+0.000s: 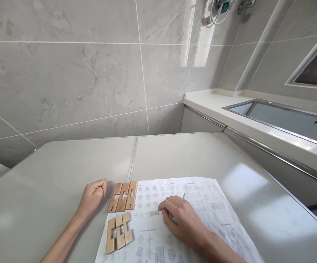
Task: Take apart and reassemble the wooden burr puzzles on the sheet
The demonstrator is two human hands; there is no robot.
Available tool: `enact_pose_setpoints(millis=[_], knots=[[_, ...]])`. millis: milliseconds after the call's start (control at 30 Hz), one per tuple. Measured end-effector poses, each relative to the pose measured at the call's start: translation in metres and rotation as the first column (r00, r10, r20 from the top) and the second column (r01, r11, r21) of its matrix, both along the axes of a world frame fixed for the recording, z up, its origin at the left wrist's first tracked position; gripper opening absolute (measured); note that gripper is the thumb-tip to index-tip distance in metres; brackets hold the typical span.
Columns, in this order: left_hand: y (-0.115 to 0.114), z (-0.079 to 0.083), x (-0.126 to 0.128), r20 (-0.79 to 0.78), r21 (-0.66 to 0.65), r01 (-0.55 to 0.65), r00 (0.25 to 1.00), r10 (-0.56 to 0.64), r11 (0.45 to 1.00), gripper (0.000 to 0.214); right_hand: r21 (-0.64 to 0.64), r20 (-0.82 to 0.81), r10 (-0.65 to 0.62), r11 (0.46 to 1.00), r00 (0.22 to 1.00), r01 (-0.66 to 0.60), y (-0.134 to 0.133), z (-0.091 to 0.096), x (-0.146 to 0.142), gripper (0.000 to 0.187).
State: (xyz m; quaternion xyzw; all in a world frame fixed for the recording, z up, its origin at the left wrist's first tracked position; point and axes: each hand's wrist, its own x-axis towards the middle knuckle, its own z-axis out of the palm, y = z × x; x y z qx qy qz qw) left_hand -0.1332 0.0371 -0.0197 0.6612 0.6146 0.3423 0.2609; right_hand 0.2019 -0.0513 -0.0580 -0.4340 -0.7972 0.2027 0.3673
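Two wooden trios on a printed sheet (147, 241)
Flat and side by side, three notched or slotted numbered pieces (122, 203) read 3, 1, 2 at the sheet's far-left corner; just nearer, three paler, notched plain pieces (120, 239) lie slightly askew by its left edge. The sheet, covered in small diagrams, lies flat, well apart from the table's (174, 157) far edge.

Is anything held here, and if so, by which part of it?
Nothing shows in the closed left hand. Beyond the right hand, a slim grey pen-like tip shows; whether and where it is gripped, I cannot tell.
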Motion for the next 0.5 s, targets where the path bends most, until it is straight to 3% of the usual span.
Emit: enact_pose_setpoints(millis=[500], knots=[[-0.0006, 0.0009, 0.0009, -0.009, 0.008, -0.004, 1.0, 0.004, 1.0, 0.009, 0.006, 0.005, -0.005, 1.0, 1.0, 0.005, -0.0005, -0.002, -0.0013, 0.021]])
